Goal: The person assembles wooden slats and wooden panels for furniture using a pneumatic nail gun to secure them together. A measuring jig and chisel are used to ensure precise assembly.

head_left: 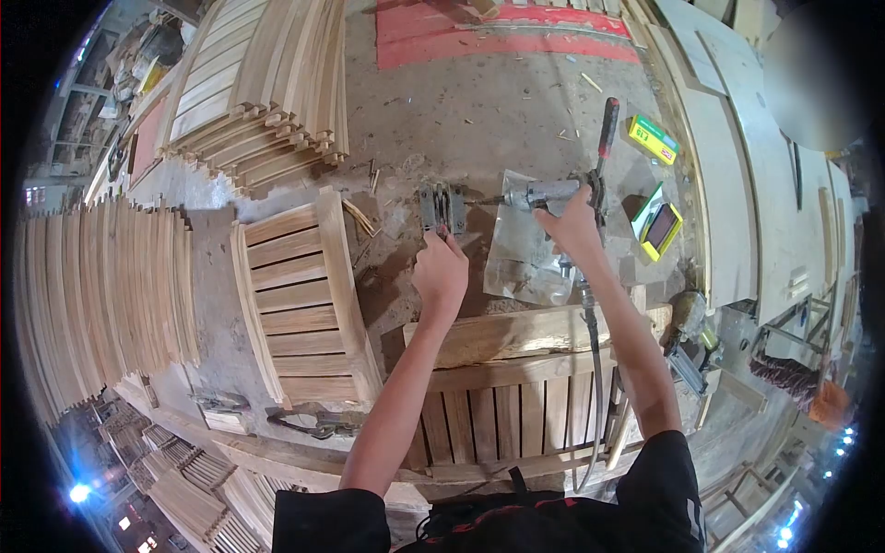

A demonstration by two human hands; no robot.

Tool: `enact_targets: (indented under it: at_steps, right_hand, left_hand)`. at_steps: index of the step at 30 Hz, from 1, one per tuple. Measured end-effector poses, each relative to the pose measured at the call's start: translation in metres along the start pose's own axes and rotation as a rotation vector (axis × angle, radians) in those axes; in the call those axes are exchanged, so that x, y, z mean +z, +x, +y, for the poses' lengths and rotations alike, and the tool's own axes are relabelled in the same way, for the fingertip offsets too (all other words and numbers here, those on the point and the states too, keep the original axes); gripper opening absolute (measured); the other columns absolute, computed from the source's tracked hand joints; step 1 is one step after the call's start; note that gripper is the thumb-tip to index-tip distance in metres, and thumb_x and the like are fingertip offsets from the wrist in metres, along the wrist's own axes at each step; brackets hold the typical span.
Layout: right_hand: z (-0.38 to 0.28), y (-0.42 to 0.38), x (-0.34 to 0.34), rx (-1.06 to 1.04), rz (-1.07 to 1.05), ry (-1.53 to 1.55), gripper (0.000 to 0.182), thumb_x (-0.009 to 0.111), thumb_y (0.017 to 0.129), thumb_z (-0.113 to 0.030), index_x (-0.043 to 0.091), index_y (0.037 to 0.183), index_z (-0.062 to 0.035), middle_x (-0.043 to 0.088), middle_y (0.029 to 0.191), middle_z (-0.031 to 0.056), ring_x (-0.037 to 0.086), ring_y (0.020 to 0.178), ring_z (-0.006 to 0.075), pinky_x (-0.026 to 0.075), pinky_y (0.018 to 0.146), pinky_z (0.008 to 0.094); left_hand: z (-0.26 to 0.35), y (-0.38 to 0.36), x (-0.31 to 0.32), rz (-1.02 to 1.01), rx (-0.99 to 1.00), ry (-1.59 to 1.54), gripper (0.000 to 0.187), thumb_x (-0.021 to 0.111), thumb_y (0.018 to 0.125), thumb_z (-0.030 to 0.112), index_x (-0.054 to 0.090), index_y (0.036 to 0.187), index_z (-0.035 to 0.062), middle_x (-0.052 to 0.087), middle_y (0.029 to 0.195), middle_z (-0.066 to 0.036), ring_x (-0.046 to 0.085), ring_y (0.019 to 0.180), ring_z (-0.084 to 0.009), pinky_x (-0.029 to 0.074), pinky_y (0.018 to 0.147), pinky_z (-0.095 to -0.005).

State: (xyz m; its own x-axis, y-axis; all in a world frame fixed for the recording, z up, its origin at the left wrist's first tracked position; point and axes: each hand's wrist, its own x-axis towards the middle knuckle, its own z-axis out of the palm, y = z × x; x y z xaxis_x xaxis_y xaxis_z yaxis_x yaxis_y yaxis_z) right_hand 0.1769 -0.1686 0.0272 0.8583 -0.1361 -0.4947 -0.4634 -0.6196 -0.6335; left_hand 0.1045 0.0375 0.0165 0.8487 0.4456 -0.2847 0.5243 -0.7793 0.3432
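Note:
My left hand (439,276) is closed on the lower end of a small grey metal fitting (442,205) with upright plates, over the worktop. My right hand (573,226) is wrapped round a metal air drill (544,192), its bit pointing left toward the fitting. A hose (593,341) runs down from the drill's grip. Just beyond the right hand is a tool with a red and black handle (608,129); its lower part is partly hidden. Beneath the drill lies a clear plastic bag (525,258).
Slatted wooden panels (295,300) lie to the left and in front (516,419). Stacked wood strips (101,295) stand at far left, with more slats (277,83) behind. Right of the drill are a yellow-green box (653,138) and an opened box (659,226). A clamp (318,422) lies lower left.

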Motion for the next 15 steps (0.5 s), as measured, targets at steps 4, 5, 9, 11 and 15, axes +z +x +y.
enact_targets:
  at_steps: [4, 5, 9, 11, 15]
  right_hand:
    - [-0.0014, -0.0061, 0.0048, 0.026, 0.007, 0.050, 0.077, 0.075, 0.082, -0.023, 0.023, 0.125, 0.0141, 0.065, 0.083, 0.0278, 0.066, 0.053, 0.0329, 0.055, 0.051, 0.0401]
    - [-0.0005, -0.0057, 0.0041, 0.018, 0.004, 0.050, 0.075, 0.075, 0.082, -0.022, 0.023, 0.124, 0.0139, 0.065, 0.084, 0.0278, 0.066, 0.053, 0.0328, 0.055, 0.049, 0.0395]
    - [-0.0029, -0.0038, 0.0004, -0.012, -0.026, 0.060, 0.071, 0.074, 0.083, -0.020, 0.024, 0.121, 0.0135, 0.065, 0.083, 0.0275, 0.066, 0.052, 0.0320, 0.054, 0.046, 0.0378]
    - [-0.0027, -0.0042, -0.0006, -0.015, -0.034, 0.065, 0.070, 0.074, 0.084, -0.020, 0.024, 0.120, 0.0131, 0.065, 0.083, 0.0275, 0.066, 0.052, 0.0315, 0.054, 0.046, 0.0375]
    - [-0.0021, -0.0034, 0.0009, -0.019, -0.022, 0.054, 0.067, 0.073, 0.084, -0.021, 0.024, 0.116, 0.0113, 0.065, 0.082, 0.0280, 0.066, 0.051, 0.0319, 0.054, 0.045, 0.0384]
  left_hand:
    - [0.0002, -0.0012, 0.0006, 0.031, 0.025, 0.010, 0.028, 0.053, 0.098, 0.028, 0.054, 0.099, 0.0004, 0.068, 0.075, -0.024, 0.069, 0.074, -0.0436, 0.056, 0.063, -0.0526]
    - [0.0002, -0.0018, 0.0009, 0.030, 0.025, 0.012, 0.028, 0.053, 0.098, 0.028, 0.054, 0.099, 0.0004, 0.068, 0.075, -0.024, 0.069, 0.073, -0.0436, 0.056, 0.063, -0.0528]
    - [0.0033, -0.0033, -0.0032, 0.035, 0.013, 0.012, 0.027, 0.053, 0.097, 0.028, 0.054, 0.097, 0.0005, 0.068, 0.074, -0.023, 0.069, 0.073, -0.0433, 0.056, 0.063, -0.0533]
    - [0.0023, -0.0033, 0.0001, 0.042, 0.017, 0.016, 0.027, 0.053, 0.097, 0.028, 0.054, 0.097, 0.0005, 0.068, 0.074, -0.023, 0.069, 0.072, -0.0430, 0.056, 0.062, -0.0532]
    - [0.0008, -0.0031, 0.0021, 0.047, 0.014, 0.030, 0.027, 0.053, 0.097, 0.028, 0.054, 0.097, 0.0003, 0.068, 0.074, -0.023, 0.069, 0.071, -0.0426, 0.056, 0.061, -0.0529]
